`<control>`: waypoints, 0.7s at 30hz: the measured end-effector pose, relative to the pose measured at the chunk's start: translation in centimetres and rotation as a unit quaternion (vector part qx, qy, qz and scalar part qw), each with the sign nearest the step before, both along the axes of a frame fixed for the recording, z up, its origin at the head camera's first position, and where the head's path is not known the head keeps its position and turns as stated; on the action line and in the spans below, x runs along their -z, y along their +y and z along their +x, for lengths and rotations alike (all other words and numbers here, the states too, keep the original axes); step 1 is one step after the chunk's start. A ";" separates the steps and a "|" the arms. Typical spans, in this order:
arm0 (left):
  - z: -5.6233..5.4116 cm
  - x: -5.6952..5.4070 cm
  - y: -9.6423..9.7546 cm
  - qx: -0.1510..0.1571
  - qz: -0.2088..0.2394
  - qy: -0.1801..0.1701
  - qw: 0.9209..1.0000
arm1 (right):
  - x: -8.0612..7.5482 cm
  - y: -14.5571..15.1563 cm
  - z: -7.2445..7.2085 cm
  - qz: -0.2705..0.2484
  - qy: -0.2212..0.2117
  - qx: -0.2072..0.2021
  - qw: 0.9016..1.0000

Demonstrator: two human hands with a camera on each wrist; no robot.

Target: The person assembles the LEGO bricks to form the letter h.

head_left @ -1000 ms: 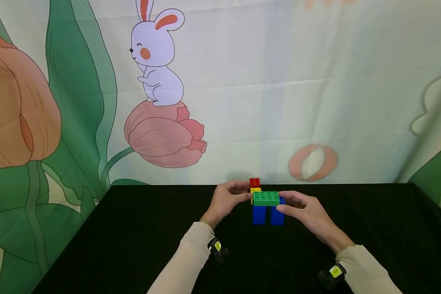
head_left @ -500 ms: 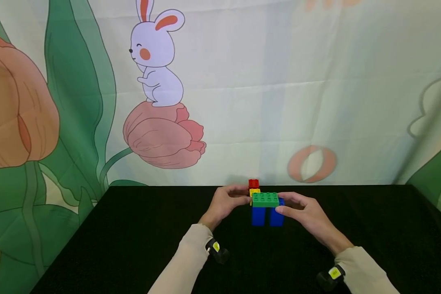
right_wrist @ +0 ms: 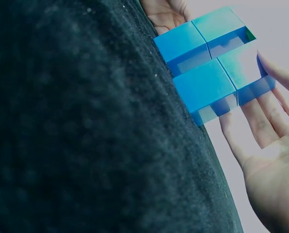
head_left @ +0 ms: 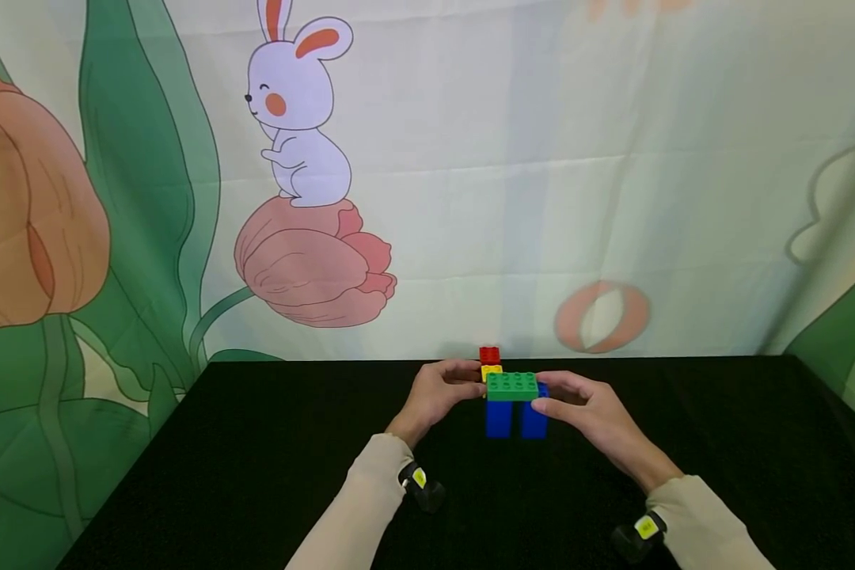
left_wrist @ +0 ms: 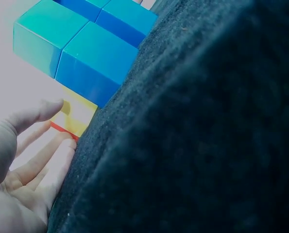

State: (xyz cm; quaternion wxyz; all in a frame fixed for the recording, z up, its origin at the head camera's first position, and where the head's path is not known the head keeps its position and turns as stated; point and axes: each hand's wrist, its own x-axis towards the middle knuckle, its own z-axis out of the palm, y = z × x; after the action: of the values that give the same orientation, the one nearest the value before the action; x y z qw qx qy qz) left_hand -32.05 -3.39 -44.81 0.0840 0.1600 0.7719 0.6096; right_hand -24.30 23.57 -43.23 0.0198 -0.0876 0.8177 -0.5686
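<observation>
A toy brick structure stands on the black cloth. Its green studded brick (head_left: 511, 386) bridges two blue legs (head_left: 499, 420). Behind its left end are a yellow brick (head_left: 491, 370) and a red brick (head_left: 489, 354); more blue shows behind the right end. My left hand (head_left: 431, 396) touches the left side. In the left wrist view its thumb meets the yellow brick (left_wrist: 78, 114), while rather straight fingers reach the red one. My right hand (head_left: 590, 409) holds the right side, thumb in front and fingertips hidden behind the blue bricks (right_wrist: 205, 90).
Black cloth (head_left: 256, 467) covers the table. A pale curtain (head_left: 456, 198) printed with a rabbit and tulips hangs behind its far edge. Each wrist carries a small black camera (head_left: 422, 488).
Both hands keep their places on the bricks. The whole scene has shifted very slightly left in the head view; otherwise nothing has visibly moved.
</observation>
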 end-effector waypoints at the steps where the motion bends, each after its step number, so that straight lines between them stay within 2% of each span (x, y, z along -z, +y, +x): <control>1: 0.0 0.0 0.0 -0.003 -0.002 0.000 1.000 | 0.0 0.0 0.0 0.000 -0.001 0.000 1.000; 10: -0.2 0.1 0.6 -0.044 -0.022 0.008 0.999 | 0.0 -0.1 0.0 0.007 0.005 0.000 1.000; 21: -0.1 -0.1 0.8 -0.045 -0.021 0.003 0.999 | 0.0 0.0 0.0 0.005 0.005 -0.003 1.000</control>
State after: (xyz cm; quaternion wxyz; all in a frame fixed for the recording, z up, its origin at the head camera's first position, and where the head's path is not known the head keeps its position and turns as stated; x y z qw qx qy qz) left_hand -32.11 -2.56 -44.68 0.0575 0.1249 0.7912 0.5959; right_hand -24.27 23.59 -43.23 0.0176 -0.0924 0.8204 -0.5640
